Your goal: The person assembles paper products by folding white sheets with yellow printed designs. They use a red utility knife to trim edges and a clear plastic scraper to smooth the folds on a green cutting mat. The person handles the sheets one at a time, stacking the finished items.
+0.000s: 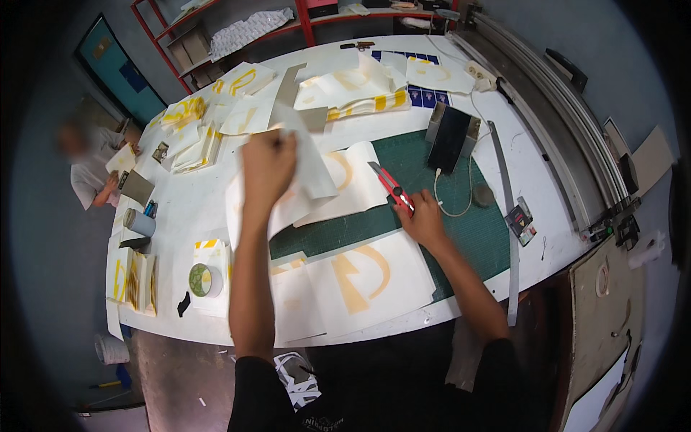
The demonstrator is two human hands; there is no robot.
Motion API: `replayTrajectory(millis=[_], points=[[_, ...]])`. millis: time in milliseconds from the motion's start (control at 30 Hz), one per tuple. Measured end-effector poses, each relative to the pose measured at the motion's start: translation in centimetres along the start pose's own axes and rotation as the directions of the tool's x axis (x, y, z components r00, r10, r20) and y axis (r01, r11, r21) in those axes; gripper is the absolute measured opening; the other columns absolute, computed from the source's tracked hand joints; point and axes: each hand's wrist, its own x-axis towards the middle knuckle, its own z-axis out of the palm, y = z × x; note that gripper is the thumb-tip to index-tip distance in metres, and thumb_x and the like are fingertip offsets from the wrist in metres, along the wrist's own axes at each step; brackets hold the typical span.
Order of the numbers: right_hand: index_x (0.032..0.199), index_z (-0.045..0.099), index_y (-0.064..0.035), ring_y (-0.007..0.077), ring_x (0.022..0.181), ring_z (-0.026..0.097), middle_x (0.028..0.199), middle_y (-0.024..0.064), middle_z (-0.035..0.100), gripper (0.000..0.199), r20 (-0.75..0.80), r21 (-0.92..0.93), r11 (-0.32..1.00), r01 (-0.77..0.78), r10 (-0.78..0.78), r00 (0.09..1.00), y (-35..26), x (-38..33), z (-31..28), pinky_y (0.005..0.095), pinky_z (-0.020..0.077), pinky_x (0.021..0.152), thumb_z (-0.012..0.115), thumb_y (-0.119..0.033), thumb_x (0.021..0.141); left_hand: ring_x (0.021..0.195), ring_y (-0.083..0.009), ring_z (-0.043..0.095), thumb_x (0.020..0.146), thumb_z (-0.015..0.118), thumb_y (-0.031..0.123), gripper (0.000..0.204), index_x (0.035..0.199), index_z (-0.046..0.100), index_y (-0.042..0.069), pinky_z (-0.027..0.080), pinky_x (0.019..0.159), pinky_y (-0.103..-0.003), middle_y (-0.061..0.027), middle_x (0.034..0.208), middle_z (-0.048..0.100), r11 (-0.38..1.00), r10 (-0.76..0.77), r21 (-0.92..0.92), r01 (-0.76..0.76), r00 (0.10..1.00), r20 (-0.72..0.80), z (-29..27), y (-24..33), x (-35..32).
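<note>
Nearest, a white sheet with an orange-yellow cut shape lies just below both wrists, overhanging the white table edge; judgement: a sleeve brushing it could drag it off. Right hand has its fingers wrapped tight round the handle of a red utility knife, blade end pointing up-left, away from the fingertips, over the green cutting mat. Left hand pinches a lifted white backing sheet, fingers pressed together on its upper edge; the sheet hangs curled just right of those fingers. Risk, as a guess: blade end sits near the lifted sheet and the curled print between the two hands, so a slip could nick paper or the left forearm. Tugging the sheet hard could tear it.

Left of the left-hand fingers: tape roll, a grey cylinder, folded yellow-striped sheets. Right of the knife fingers: dark box with white cable, metal ruler beyond. Far past the fingertips: piles of white sheets with yellow shapes, small blue-square cards, red shelving. Another person sits far left.
</note>
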Motion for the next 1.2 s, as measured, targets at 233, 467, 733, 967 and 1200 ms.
replayTrajectory(millis=[233,467,733,967,1200], points=[[0.102,0.075,0.0061,0.0205,0.064,0.059,0.084,0.0122,0.061,0.033,-0.176,0.149,0.989,0.0,0.027,0.984,-1.5,-1.3,-4.0,0.0371,0.0453,0.055,0.086,-0.023,0.09,0.065,-0.0338,0.078,0.09,0.065,0.02,0.033,0.073,0.072,-0.007,0.064,0.066,-0.042,-0.0251,0.071,0.074,0.973,-0.23,0.069,0.219,0.913,0.337,18.1,-5.6,-0.8],[0.104,0.075,0.0035,0.0293,0.073,0.065,0.092,0.0154,0.063,0.03,-0.268,0.236,0.968,-0.086,0.15,0.952,-3.9,0.7,-5.4,0.0433,0.0491,0.063,0.084,-0.022,0.092,0.098,-0.0424,0.075,0.104,0.058,0.041,0.045,0.1,0.082,0.002,0.056,0.092,-0.047,-0.0241,0.096,0.078,0.962,-0.206,-0.06,0.265,0.856,0.474,20.4,-6.3,-4.7],[0.115,0.075,0.0019,0.0345,0.093,0.064,0.1,0.0172,0.064,0.04,-0.118,-0.028,0.999,-0.016,0.013,0.993,-1.9,2.5,2.2,0.0469,0.0455,0.083,0.078,-0.033,0.095,0.111,-0.0413,0.074,0.099,0.069,0.015,0.037,0.13,0.072,-0.005,0.057,0.1,-0.043,-0.0248,0.12,0.076,0.883,-0.001,-0.417,0.213,0.892,0.453,15.8,-4.5,-10.2],[0.122,0.074,-0.0012,0.0329,0.11,0.057,0.113,0.0158,0.061,0.048,0.069,-0.023,0.999,0.049,-0.047,0.996,-3.5,-1.8,-1.5,0.0466,0.0415,0.095,0.081,-0.038,0.092,0.134,-0.0343,0.062,0.094,0.08,0.031,0.044,0.131,0.074,0.007,0.035,0.123,-0.06,-0.018,0.14,0.069,0.939,0.244,0.177,-0.296,0.933,0.266,10.6,-9.5,-12.2],[0.125,0.078,-0.0117,0.0286,0.12,0.05,0.116,0.0102,0.06,0.049,0.425,-0.055,0.983,0.174,-0.135,0.895,-3.6,-3.6,-3.7,0.0436,0.0364,0.101,0.086,-0.042,0.087,0.134,-0.0338,0.061,0.094,0.079,0.035,0.045,0.132,0.074,0.011,0.03,0.126,-0.06,-0.0164,0.14,0.068,0.95,0.182,0.173,-0.26,0.912,0.368,11.8,-11.1,-13.0]])
